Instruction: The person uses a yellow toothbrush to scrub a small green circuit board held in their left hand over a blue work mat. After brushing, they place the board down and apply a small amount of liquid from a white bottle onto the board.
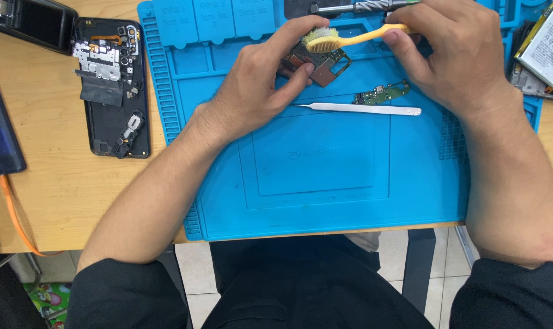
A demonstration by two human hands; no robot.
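Looking down from head height, a wooden table (63, 195) carries a large blue silicone work mat (325, 176) that spreads beneath both hands and toward the person's body.

Left of the left hand, off the mat, lies an opened black phone (112, 85), back removed and inner parts showing. Right of the right hand, at the mat's far corner, sits a flat white battery (547, 52). Just beyond the hands lies a screwdriver (362, 7) with a knurled metal grip.

The left hand (258, 85) is partly closed — thumb and forefinger pinch a small brown and dark circuit board (322, 64), lifted a little off the mat, other fingers curled loosely beneath. The right hand (453, 55) is closed around the handle of a yellow toothbrush (349, 39), gripped between thumb and fingers.

The toothbrush runs nearly level from right to left, its long axis pointing from the right hand toward the left. Its pale, worn bristles face down and touch the far edge of the board. So the board lies between the 2 hands, held by the left and just left of the right hand's fingertips.

Nearer the body than both hands, a slim metal pry tool (359, 109) lies flat across the mat, parallel to the brush. Just beyond it, below the right hand's knuckles, rests 1 small green connector board (380, 93), untouched.
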